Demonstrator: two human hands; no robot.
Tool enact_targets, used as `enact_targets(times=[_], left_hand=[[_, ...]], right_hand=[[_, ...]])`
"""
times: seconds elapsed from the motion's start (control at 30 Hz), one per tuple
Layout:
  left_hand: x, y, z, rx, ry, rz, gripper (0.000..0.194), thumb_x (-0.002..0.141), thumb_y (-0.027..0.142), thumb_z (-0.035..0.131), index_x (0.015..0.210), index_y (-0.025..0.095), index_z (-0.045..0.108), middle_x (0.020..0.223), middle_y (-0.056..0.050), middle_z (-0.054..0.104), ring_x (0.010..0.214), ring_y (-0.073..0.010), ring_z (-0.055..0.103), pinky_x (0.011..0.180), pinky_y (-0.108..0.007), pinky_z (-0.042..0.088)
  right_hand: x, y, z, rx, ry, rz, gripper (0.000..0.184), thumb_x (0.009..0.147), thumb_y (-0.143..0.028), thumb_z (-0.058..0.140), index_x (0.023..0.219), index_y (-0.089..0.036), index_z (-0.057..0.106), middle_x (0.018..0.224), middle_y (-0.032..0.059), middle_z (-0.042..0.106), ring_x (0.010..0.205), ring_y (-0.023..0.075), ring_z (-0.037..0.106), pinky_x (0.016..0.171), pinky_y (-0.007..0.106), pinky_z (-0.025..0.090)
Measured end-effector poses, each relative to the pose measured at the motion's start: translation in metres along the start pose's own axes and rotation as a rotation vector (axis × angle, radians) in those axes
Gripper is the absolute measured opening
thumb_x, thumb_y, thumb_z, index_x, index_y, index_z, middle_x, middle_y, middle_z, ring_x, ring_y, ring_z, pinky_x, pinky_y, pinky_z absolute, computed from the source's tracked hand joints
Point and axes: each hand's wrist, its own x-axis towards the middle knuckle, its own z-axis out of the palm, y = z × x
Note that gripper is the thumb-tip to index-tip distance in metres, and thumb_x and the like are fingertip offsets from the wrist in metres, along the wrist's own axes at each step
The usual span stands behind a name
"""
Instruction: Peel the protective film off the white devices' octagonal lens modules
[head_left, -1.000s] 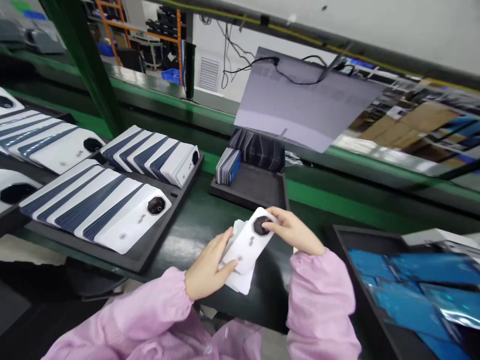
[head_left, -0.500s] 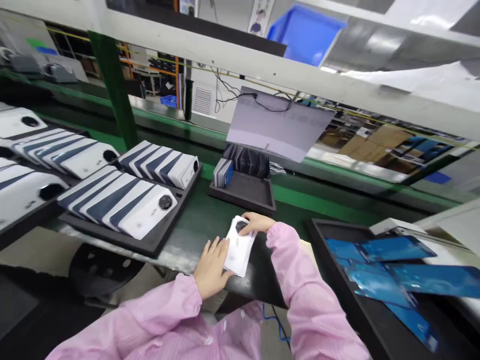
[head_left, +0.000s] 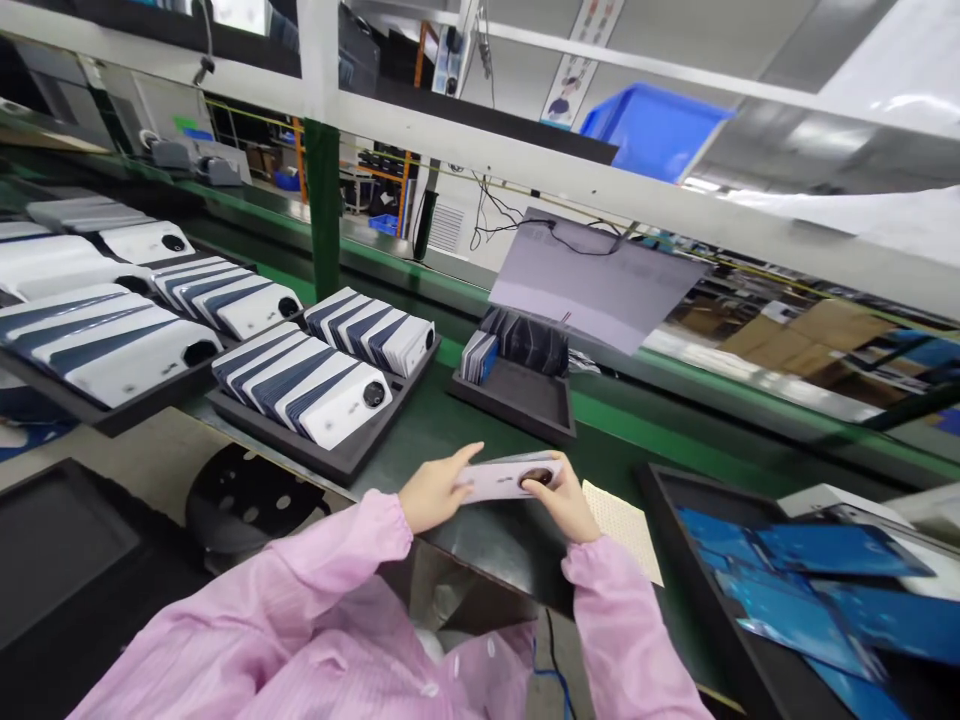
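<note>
1. Factory line bench, green-edged dark work surface (head_left: 420,440), shelving and a blue bin (head_left: 652,125) overhead
2. White phone back cover (head_left: 506,478) held flat, just above the bench at centre front, round black camera ring facing up at its right end
3. Left hand (head_left: 431,492) grips the cover's left end, fingers curled partly closed around the edge, thumb on top
4. Right hand (head_left: 564,500) holds the right end by the camera ring, fingers pinched shut on it from below and the side
5. Pink sleeves (head_left: 315,600) on both arms
6. Perforated cream pad (head_left: 626,520) lies on the bench just right of the right hand
7. Small black tray (head_left: 525,405) behind the hands: short upright stack of thin cards at its back left, rest bare
8. Black tray (head_left: 322,455) to the left: two overlapping rows of white covers with dark stripes
9. More trays of same covers (head_left: 105,340) further left
10. Black tray (head_left: 675,500) to the right: loose blue film sheets (head_left: 795,580) piled across each other
11. Grey tilted panel (head_left: 592,285) with cables hangs behind
</note>
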Motion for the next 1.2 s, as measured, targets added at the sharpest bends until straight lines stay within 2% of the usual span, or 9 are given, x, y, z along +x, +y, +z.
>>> enact_targets(times=[0.13,0.33,0.43,0.57,0.67,0.8,0.93,1.07,1.2], left_hand=[[0.008,-0.011,0.002,-0.058,0.093,0.003,0.057,0.077,0.013,0.050,0.133,0.022,0.039,0.114,-0.006,0.059,0.110,-0.0200,0.053,0.100,-0.035,0.035],[0.010,-0.027,0.021,-0.199,0.230,-0.126,0.068,0.079,0.024,0.053,0.137,0.015,0.019,0.118,-0.011,0.053,0.107,-0.0201,0.054,0.097,-0.037,0.038],[0.011,-0.027,0.023,-0.235,0.237,-0.138,0.056,0.078,0.022,0.053,0.129,0.015,0.031,0.114,-0.010,0.055,0.105,-0.0190,0.055,0.096,-0.035,0.039],[0.012,-0.028,0.019,-0.221,0.192,-0.155,0.030,0.073,0.019,0.057,0.102,0.016,0.052,0.097,-0.004,0.062,0.091,-0.0179,0.058,0.085,-0.031,0.045],[0.016,-0.032,0.013,-0.193,0.141,-0.165,0.022,0.069,0.021,0.061,0.090,0.017,0.055,0.080,0.001,0.061,0.076,-0.0163,0.058,0.073,-0.028,0.047],[0.016,-0.035,0.007,-0.151,0.149,-0.150,0.019,0.070,0.023,0.061,0.088,0.017,0.055,0.080,0.001,0.061,0.078,-0.0166,0.058,0.075,-0.028,0.046],[0.004,-0.031,-0.011,-0.087,0.203,-0.113,0.016,0.074,0.025,0.056,0.089,0.018,0.054,0.084,0.000,0.061,0.081,-0.0175,0.058,0.078,-0.031,0.046],[-0.014,-0.017,-0.047,-0.004,0.192,-0.026,0.014,0.078,0.026,0.055,0.088,0.017,0.055,0.078,0.000,0.061,0.070,-0.0156,0.058,0.065,-0.028,0.048],[-0.031,0.002,-0.093,0.094,0.102,0.181,0.013,0.083,0.021,0.051,0.091,0.019,0.061,0.090,-0.003,0.068,0.083,-0.0162,0.062,0.077,-0.029,0.049]], right_hand=[[-0.009,0.015,0.016,0.022,0.052,-0.020,0.045,0.067,-0.039,0.067,0.097,-0.024,0.037,0.096,0.0038,0.058,0.086,0.0194,0.060,0.085,0.036,0.044],[-0.006,0.029,0.018,0.003,-0.012,0.003,0.057,0.067,-0.036,0.069,0.111,-0.023,0.037,0.094,0.0031,0.062,0.091,0.0197,0.060,0.088,0.036,0.043],[-0.009,0.027,0.013,-0.021,-0.023,0.021,0.049,0.068,-0.037,0.068,0.104,-0.022,0.040,0.085,0.0013,0.062,0.083,0.0196,0.060,0.084,0.035,0.044],[-0.022,0.017,0.006,-0.035,-0.072,0.061,0.045,0.060,-0.038,0.075,0.091,-0.020,0.049,0.077,0.0006,0.062,0.071,0.0199,0.059,0.070,0.032,0.047],[-0.029,0.012,0.003,-0.011,-0.096,0.072,0.045,0.059,-0.039,0.076,0.093,-0.019,0.053,0.084,0.0032,0.065,0.078,0.0220,0.061,0.072,0.032,0.048],[-0.027,0.012,0.011,0.015,-0.054,0.057,0.041,0.063,-0.041,0.073,0.092,-0.018,0.056,0.086,0.0041,0.064,0.081,0.0220,0.060,0.076,0.034,0.046],[-0.025,0.007,0.030,0.052,-0.012,0.011,0.043,0.060,-0.041,0.076,0.089,-0.018,0.055,0.080,0.0018,0.061,0.074,0.0194,0.057,0.071,0.032,0.046],[-0.027,-0.007,0.057,0.124,-0.053,-0.029,0.038,0.063,-0.038,0.075,0.089,-0.020,0.053,0.078,0.0013,0.061,0.070,0.0183,0.059,0.067,0.031,0.048],[-0.019,-0.030,0.082,0.218,-0.081,-0.122,0.027,0.069,-0.033,0.071,0.085,-0.022,0.052,0.107,0.0076,0.062,0.103,0.0238,0.058,0.091,0.040,0.042]])
